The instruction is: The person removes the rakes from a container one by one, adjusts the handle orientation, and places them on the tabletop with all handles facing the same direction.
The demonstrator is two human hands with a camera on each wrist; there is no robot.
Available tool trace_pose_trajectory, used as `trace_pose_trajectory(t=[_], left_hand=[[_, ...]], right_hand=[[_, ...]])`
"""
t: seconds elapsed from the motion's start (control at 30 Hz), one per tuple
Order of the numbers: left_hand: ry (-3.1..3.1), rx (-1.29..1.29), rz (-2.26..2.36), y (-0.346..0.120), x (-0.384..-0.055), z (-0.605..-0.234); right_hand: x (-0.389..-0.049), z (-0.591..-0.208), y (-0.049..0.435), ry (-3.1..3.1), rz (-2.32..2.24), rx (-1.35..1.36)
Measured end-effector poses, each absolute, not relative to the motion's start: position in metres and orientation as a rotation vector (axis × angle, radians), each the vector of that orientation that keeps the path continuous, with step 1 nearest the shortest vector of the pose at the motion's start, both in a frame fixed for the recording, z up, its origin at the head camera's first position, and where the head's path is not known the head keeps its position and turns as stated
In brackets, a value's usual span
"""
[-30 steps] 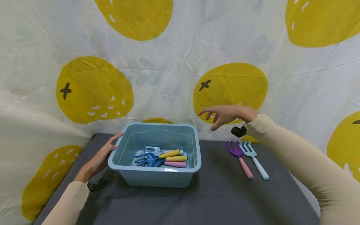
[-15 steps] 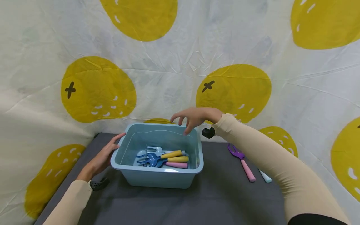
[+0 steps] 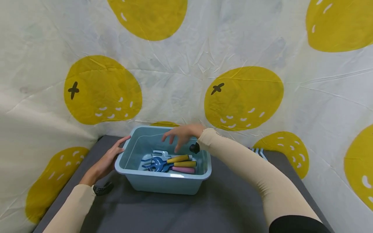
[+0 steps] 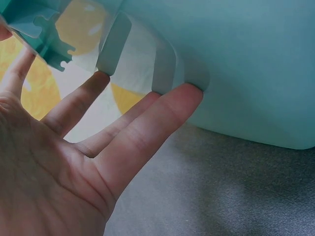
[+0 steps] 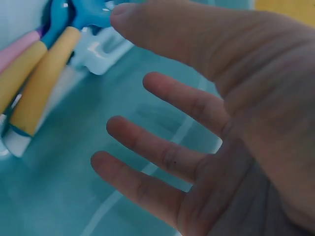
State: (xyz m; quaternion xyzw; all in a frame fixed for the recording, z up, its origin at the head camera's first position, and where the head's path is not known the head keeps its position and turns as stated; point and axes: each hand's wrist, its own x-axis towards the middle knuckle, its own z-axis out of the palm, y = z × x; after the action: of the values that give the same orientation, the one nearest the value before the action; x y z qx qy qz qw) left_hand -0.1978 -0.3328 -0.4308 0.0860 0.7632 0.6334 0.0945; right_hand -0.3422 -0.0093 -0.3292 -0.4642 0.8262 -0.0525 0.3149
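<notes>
A light blue plastic basin point(image 3: 163, 184) stands on the dark table. Against its outer left side rest the extended fingers of my left hand point(image 3: 108, 160); the left wrist view shows straight fingertips touching the basin wall point(image 4: 261, 88). My right hand point(image 3: 183, 135) hovers over the basin's back right part, fingers spread and holding nothing. Inside lie several small garden hand tools: a blue fork point(image 3: 158, 164) with a yellow handle point(image 3: 178, 159), another yellow handle point(image 3: 185, 164), a pink handle point(image 3: 183, 170) and a pale blue fork point(image 3: 160, 154). In the right wrist view a yellow handle point(image 5: 45, 83) lies apart from my fingers.
Right of the basin, the tines of a pale blue hand fork point(image 3: 258, 152) show behind my right sleeve point(image 3: 247, 165), which hides the rest. Behind the dark table point(image 3: 180, 213) hangs a white cloth point(image 3: 175, 84) printed with yellow fruit.
My right hand has moved left and down, from above the forks on the right to over the basin. The right sleeve now covers most of those forks. My left hand stays at the basin.
</notes>
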Motion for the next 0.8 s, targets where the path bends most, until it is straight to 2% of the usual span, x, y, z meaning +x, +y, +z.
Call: trace_pose_trajectory(t=[0.4,0.67,0.8], left_hand=[[2.246,0.225,1.886,-0.335,-0.199,-0.431],[2.257,0.215,1.889,-0.334,-0.2,-0.431],[2.263,0.208,1.89,-0.334,-0.2,-0.432]], right_hand=[[-0.346,-0.388,-0.037,2.163,-0.076,-1.001],[-0.345,-0.401,-0.036,2.199,-0.05,-0.973],[-0.343,-0.406,-0.037,2.186,0.046,-1.08]])
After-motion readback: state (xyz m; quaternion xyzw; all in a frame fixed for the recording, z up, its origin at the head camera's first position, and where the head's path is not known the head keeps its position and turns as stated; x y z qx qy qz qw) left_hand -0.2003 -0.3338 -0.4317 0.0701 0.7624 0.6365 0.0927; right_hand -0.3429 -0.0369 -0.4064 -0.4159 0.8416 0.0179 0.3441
